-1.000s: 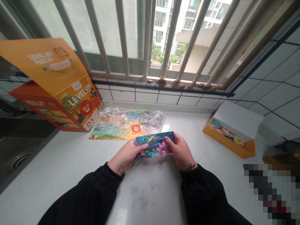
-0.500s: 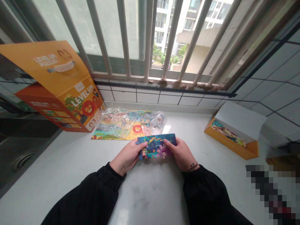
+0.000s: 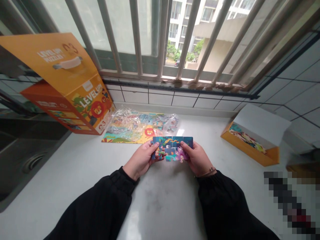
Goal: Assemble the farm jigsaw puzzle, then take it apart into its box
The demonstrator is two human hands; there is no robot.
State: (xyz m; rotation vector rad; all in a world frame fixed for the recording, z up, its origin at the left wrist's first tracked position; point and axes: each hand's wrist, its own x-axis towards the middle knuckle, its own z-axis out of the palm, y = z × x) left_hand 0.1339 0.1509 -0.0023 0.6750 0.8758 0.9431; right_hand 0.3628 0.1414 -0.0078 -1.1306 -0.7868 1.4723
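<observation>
Between my two hands I hold a joined section of jigsaw puzzle [image 3: 172,148], dark blue with purple figures and an uneven lower edge. My left hand [image 3: 143,158] grips its left end, thumb on top and fingers beneath. At the right end, my right hand [image 3: 198,158] pinches it the same way. The section is above the white counter. Just behind it lies a colourful picture sheet [image 3: 135,138] with a lion on it. Crumpled clear plastic bags [image 3: 125,121] with puzzle pieces inside rest on that sheet.
An orange puzzle box [image 3: 85,103] stands with its lid up at the left, beside a dark sink [image 3: 15,160]. At the right sits a smaller open box [image 3: 250,143] holding loose pieces. A barred window [image 3: 160,40] and tiled wall run along the back.
A gap has opened along the lower left of the puzzle section, where pieces near my left hand have shifted from the rest. The whole view has also moved slightly.
</observation>
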